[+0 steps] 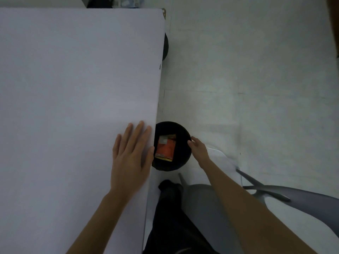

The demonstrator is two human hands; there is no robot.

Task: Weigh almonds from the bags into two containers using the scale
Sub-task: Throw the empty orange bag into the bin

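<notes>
Left hand [128, 158] lies flat on table [73, 79], right hand [199, 149] fingers [193, 138] pinch bin [180, 131] rim, bag [165, 149] inside untouched.

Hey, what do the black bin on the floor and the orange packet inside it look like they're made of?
The black bin looks like matte plastic, though it's dark: smooth round wall, no shine. The orange packet looks like printed plastic film or foil: flat, thin, with a pale sheen near its top.
</notes>
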